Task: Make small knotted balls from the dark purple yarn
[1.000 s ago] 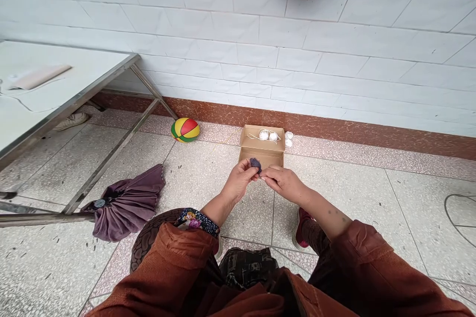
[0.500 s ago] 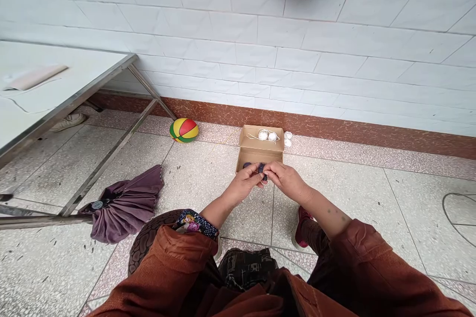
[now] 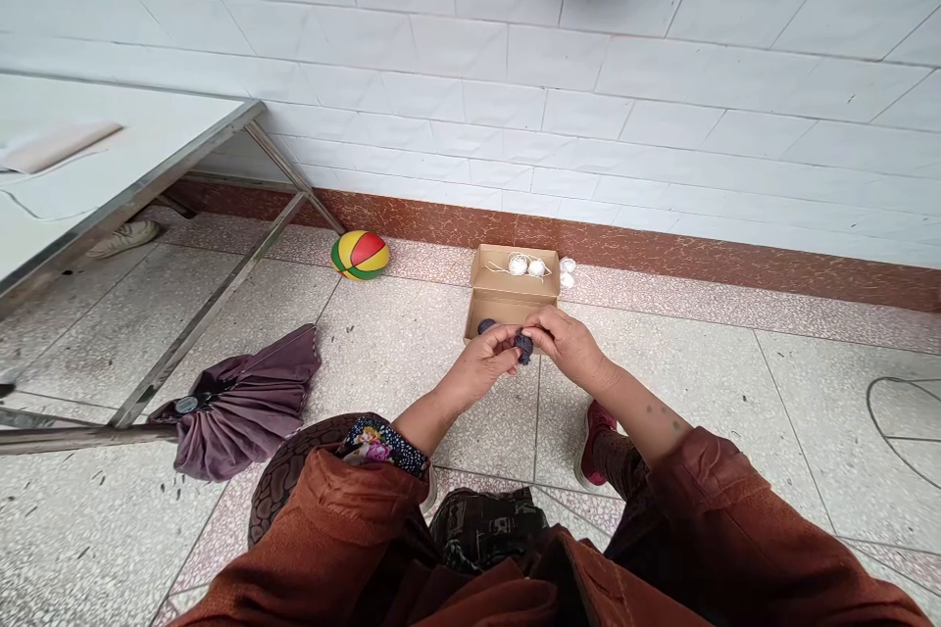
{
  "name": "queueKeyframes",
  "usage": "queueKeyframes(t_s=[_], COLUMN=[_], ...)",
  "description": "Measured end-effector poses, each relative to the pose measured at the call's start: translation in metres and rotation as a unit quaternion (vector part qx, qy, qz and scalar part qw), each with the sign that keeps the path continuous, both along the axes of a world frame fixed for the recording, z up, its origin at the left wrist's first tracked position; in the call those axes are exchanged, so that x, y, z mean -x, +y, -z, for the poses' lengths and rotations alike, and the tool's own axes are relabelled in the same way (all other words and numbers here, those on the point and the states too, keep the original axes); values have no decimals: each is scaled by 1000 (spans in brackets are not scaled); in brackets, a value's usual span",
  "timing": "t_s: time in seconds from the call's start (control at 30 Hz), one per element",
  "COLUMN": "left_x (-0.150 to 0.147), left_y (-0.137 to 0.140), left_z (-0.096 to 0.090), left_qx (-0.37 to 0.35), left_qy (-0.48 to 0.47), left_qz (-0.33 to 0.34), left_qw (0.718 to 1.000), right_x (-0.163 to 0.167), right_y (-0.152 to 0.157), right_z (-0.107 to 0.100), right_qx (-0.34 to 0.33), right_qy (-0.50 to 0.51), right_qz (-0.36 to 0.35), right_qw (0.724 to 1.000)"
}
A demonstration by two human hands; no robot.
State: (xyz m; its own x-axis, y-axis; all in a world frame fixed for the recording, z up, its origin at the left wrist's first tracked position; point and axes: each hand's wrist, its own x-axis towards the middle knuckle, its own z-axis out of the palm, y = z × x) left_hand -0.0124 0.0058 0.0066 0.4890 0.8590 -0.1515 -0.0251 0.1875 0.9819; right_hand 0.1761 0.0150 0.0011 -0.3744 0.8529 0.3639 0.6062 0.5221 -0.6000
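Head view: the left hand (image 3: 481,361) grasps a small dark ball (image 3: 524,347) between thumb and fingers, and the right hand (image 3: 565,343) pinches it at its upper edge. The dark ball is above the near edge of an open cardboard box (image 3: 515,307) on the speckled floor (image 3: 662,392). A second dark ball (image 3: 486,325) lies inside the box, near the left fingers. Two white balls (image 3: 527,266) with loose white string sit in the raised lid (image 3: 491,282), and more white pieces (image 3: 567,272) lie just beside it on the right. Farther left, a red, yellow and green ball (image 3: 360,255) rests near the wall's brown base strip (image 3: 433,220). A purple umbrella (image 3: 254,402), partly folded, lies by the metal frame of the tabletop (image 3: 147,108).
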Motion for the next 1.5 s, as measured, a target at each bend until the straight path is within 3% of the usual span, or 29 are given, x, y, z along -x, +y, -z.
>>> queueKeyframes(t_s=[0.4,0.6,0.8,1.07,1.5], left_x=[-5,-1,0,1,-1], left_y=[-5,-4,-7,-5,-7], left_z=[1,3,-4,-7,-7], left_qx=[42,-12,-39,16,89], left_qy=[-48,-6,-79,-98,-133], left_qz=[-22,12,20,-6,-85], left_qw=[998,1000,996,995,983], right_x=[3,1,5,11,18], right_y=[-2,2,2,0,-4], right_z=[4,1,3,4,14], right_qx=[-8,1,57,137,108], right_qy=[-13,24,98,144,93], right_qz=[26,23,52,68,62], right_qw=[1000,999,992,978,988])
